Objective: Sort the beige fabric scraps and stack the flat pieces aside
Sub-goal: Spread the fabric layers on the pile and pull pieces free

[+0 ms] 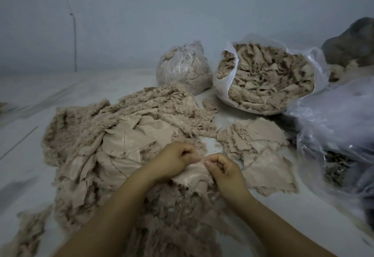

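Held scrap: a beige fabric scrap point(192, 177), smooth side up, lies on the near edge of the loose pile, right in front of the person; its top edge is lifted between both hands.
Left hand: the left hand point(172, 160) is curled into a loose fist, thumb and fingertips pinching the scrap's upper edge; grip narrow.
Right hand: the right hand point(222, 168) is likewise curled, thumb nail facing the camera, pinching the same edge just beside the left hand; the two hands nearly touch.
Loose pile: a big heap of beige scraps point(113, 135) spreads over the pale surface point(30, 99), left and ahead of the hands; fuzzy fleece sides mixed with smooth backs, forearms resting over its near part.
Flat stack: flat pieces point(261, 149) lie layered to the right of the hands, apart from the heap, smooth sides mostly up.
Open bag: a clear plastic bag point(269, 76) stands open behind the flat stack, full of crumpled beige scraps.
Tied bag: a closed clear bag point(182, 66) of beige material sits left of the open one, touching the heap's far edge.
Right edge: more plastic bags point(340, 127), contents dark and unclear.
Background: plain grey wall point(141, 14).
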`<state>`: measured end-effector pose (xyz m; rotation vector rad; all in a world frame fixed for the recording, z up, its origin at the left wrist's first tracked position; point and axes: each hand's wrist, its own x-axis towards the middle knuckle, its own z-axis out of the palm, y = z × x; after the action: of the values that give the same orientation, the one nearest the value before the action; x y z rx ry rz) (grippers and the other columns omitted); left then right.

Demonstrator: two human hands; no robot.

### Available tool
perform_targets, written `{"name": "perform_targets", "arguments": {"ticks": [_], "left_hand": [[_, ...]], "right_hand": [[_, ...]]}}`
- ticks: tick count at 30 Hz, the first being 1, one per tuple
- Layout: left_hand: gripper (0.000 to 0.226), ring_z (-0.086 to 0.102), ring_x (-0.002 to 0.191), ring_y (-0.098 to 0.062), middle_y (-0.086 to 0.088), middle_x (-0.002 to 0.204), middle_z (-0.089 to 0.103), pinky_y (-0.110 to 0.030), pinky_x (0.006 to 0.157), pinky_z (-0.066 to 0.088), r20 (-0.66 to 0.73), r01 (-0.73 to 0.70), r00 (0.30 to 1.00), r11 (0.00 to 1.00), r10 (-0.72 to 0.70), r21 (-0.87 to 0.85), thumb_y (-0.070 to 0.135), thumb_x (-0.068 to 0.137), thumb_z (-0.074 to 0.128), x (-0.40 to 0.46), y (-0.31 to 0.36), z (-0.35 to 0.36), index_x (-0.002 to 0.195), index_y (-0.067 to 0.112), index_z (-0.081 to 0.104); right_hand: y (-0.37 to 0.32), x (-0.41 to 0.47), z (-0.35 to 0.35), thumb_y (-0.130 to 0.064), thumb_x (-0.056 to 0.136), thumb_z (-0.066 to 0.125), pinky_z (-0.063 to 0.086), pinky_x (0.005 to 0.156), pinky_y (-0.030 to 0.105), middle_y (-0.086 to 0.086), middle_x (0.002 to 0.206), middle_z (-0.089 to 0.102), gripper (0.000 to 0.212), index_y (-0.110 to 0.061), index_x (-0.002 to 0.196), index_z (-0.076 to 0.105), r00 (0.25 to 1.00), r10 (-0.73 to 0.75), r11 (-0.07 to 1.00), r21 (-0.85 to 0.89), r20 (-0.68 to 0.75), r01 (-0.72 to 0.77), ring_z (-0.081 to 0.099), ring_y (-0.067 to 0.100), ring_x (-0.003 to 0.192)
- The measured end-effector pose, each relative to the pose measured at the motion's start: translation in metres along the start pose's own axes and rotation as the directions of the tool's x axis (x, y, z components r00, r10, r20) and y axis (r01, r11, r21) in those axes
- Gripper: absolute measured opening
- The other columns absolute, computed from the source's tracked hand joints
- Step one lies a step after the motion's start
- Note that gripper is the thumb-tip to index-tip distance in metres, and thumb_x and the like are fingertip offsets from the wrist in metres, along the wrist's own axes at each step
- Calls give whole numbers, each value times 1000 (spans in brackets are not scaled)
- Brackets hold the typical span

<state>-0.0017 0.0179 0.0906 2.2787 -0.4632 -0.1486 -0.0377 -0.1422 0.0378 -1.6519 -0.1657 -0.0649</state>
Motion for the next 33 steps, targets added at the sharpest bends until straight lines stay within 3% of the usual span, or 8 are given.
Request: {"name": "perform_targets", "arguments": {"ticks": [4,7,13,15,19,25,31,33], "left_hand": [[27,43,54,3,18,56,51,-23,61,36,-192,24,980,985,-57,-169,20,93,58,-1,0,-9,66,23,55],[27,44,57,2,18,57,52,-22,61,36,-128,-17,992,998,8,-68,21,93,57,-1,8,-7,67,25,55],[32,37,52,0,10,58,41,-23,56,31,-407,-37,911,965,-75,-260,20,98,47,1,13,-19,66,18,45],[31,36,49,2,6,61,40,-17,53,32,-375,-41,925,968,-57,-249,19,98,47,-1,11,-28,67,16,44],[30,39,49,5,13,55,45,-11,50,33,-260,-78,966,966,11,-247,12,96,50,-3,16,-20,67,17,48],[26,41,58,-6,2,65,44,-18,54,32,-483,-40,872,971,-81,-236,16,98,47,-2,6,-37,72,11,47],[23,44,58,0,12,61,52,-14,56,38,-188,-87,982,951,32,-296,15,94,54,-5,6,-20,71,18,57],[24,46,58,0,15,59,53,-16,58,40,-155,-83,987,962,43,-261,16,92,59,-4,3,-15,69,21,61]], "right_hand": [[5,-5,-7,-14,97,53,46,56,20,-4,66,58,13,-16,87,63,996,86,996,-41,16,-85,54,6,58],[-1,-4,-4,-35,88,62,49,65,14,-5,84,64,17,-22,99,60,990,116,992,46,78,-120,61,1,68],[-3,-13,10,-6,89,64,47,57,20,-1,59,63,11,-8,79,66,925,185,982,-96,331,-162,57,6,51],[-2,-15,10,-10,89,65,48,57,24,0,62,63,5,-5,87,65,943,194,980,-99,271,-173,57,9,52],[-17,-2,14,-16,86,69,51,53,26,5,101,67,38,-18,120,50,961,170,956,200,218,-215,63,15,58],[-6,-11,23,-4,92,59,48,51,20,2,60,64,9,-2,86,65,946,180,972,100,269,-214,57,9,49],[-16,1,32,-53,74,63,54,89,36,8,115,66,62,-13,121,58,951,187,917,303,245,-258,65,22,103],[-21,4,36,-47,73,67,51,81,40,16,98,65,50,-6,102,61,984,124,927,338,130,-162,61,29,90]]}}
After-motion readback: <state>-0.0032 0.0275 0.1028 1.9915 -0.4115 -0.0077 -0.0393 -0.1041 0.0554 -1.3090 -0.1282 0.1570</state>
